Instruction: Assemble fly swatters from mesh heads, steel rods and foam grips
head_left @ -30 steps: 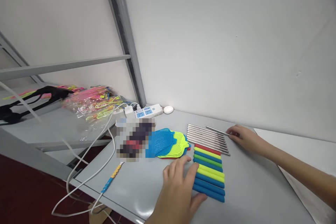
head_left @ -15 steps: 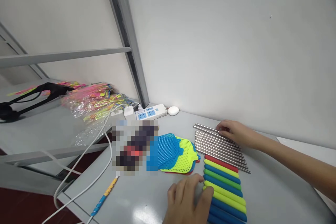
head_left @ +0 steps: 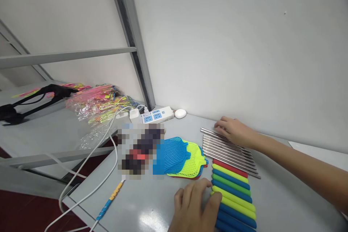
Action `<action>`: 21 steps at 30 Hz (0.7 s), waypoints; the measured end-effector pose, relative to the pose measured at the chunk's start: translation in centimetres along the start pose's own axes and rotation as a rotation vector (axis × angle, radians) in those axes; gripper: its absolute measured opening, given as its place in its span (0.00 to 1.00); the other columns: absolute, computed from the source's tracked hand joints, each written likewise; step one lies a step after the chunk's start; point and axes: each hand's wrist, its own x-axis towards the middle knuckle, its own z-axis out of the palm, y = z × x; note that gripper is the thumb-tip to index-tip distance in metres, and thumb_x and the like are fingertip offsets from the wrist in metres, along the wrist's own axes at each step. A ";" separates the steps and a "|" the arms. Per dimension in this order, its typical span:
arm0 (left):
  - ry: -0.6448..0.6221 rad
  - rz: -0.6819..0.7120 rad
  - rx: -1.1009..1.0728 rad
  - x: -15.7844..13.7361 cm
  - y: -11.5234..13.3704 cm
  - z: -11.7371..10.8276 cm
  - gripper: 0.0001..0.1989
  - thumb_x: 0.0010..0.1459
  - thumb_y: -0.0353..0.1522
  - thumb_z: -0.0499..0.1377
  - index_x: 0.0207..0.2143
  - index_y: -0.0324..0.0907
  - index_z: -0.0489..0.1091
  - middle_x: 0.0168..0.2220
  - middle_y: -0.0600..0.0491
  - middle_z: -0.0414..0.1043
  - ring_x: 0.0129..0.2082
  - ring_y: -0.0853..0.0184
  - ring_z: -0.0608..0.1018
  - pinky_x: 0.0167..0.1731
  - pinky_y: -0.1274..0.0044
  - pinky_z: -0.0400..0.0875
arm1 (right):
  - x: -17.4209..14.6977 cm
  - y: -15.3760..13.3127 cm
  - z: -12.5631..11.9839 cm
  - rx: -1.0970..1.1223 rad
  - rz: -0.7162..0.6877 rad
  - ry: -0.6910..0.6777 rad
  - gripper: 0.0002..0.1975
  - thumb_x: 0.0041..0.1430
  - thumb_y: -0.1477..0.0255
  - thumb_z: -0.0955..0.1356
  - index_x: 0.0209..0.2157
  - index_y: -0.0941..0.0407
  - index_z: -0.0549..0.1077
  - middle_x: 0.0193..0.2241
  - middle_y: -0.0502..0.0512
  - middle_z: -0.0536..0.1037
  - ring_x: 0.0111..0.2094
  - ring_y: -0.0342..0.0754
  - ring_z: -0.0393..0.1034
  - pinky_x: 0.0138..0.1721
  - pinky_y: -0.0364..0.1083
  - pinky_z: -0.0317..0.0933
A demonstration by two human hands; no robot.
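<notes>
Lying just beyond the coloured grips (head_left: pixel 234 198), the metal rods (head_left: pixel 228 152) run lengthwise from back left to front right, nearly parallel with them. Past the grips, the right hand (head_left: pixel 236 132) bends over the farthest rods; its hold I cannot tell. The left hand (head_left: pixel 194 203), thumb and forefinger parted, is at the grips' left ends.

Cannot make out the pixelated object (head_left: pixel 141 152), follow the lowest blue stick (head_left: pixel 225 226) past the bottom edge, or confirm right fingers (head_left: pixel 222 124) touching metal rods (head_left: pixel 227 152).
</notes>
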 end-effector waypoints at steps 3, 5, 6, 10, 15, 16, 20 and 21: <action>-0.019 -0.006 0.002 0.0 0.0 -0.1 0.20 0.56 0.34 0.63 0.51 0.54 0.67 0.50 0.49 0.71 0.48 0.56 0.73 0.44 0.66 0.64 | 1.6 -1.6 0.9 0.084 -0.039 -0.023 0.25 0.67 0.56 0.55 0.59 0.50 0.65 0.52 0.61 0.68 0.45 0.55 0.70 0.47 0.53 0.62; -0.032 -0.016 0.002 0.0 0.1 -0.1 0.20 0.56 0.31 0.62 0.51 0.54 0.67 0.50 0.49 0.70 0.48 0.56 0.73 0.45 0.65 0.64 | 2.5 -2.3 1.4 0.094 -0.127 -0.049 0.26 0.67 0.55 0.56 0.61 0.49 0.63 0.55 0.61 0.66 0.49 0.56 0.67 0.50 0.54 0.61; -0.035 -0.020 0.003 0.0 0.1 -0.1 0.20 0.56 0.29 0.62 0.51 0.54 0.66 0.51 0.49 0.70 0.48 0.57 0.73 0.45 0.65 0.64 | 2.9 -2.5 1.6 0.090 -0.174 -0.059 0.25 0.67 0.55 0.56 0.60 0.49 0.65 0.54 0.60 0.67 0.50 0.57 0.66 0.51 0.54 0.60; -0.051 -0.030 -0.004 0.0 0.2 -0.2 0.23 0.56 0.26 0.61 0.51 0.55 0.66 0.50 0.50 0.71 0.48 0.58 0.73 0.44 0.66 0.64 | 3.4 -2.5 1.8 0.094 -0.284 -0.052 0.22 0.68 0.59 0.56 0.52 0.53 0.73 0.50 0.60 0.71 0.51 0.55 0.66 0.53 0.53 0.59; -0.083 -0.047 -0.085 0.2 0.3 -0.7 0.27 0.51 0.40 0.67 0.52 0.52 0.64 0.50 0.47 0.69 0.47 0.54 0.73 0.43 0.64 0.64 | 2.8 -2.2 1.5 0.087 -0.321 -0.052 0.21 0.69 0.62 0.56 0.46 0.54 0.76 0.47 0.58 0.74 0.47 0.52 0.68 0.50 0.51 0.61; -0.088 -0.050 -0.096 0.2 0.4 -0.7 0.27 0.51 0.41 0.67 0.52 0.52 0.64 0.50 0.46 0.69 0.47 0.54 0.73 0.43 0.64 0.64 | 2.6 -2.2 1.4 0.078 -0.326 -0.053 0.21 0.69 0.62 0.56 0.46 0.54 0.76 0.47 0.58 0.74 0.47 0.52 0.69 0.50 0.51 0.61; -0.090 -0.056 -0.097 0.3 0.4 -0.9 0.26 0.51 0.42 0.67 0.52 0.53 0.65 0.49 0.47 0.69 0.46 0.55 0.74 0.43 0.64 0.63 | 2.1 -2.2 1.1 0.039 -0.321 -0.068 0.19 0.69 0.64 0.56 0.48 0.53 0.74 0.46 0.59 0.75 0.46 0.53 0.69 0.48 0.52 0.62; -0.084 -0.056 -0.092 0.3 0.4 -0.8 0.26 0.51 0.42 0.67 0.51 0.53 0.65 0.49 0.47 0.69 0.46 0.55 0.74 0.43 0.64 0.63 | 2.0 -2.3 1.0 0.029 -0.312 -0.072 0.19 0.69 0.64 0.56 0.49 0.53 0.74 0.45 0.59 0.75 0.45 0.53 0.69 0.47 0.52 0.63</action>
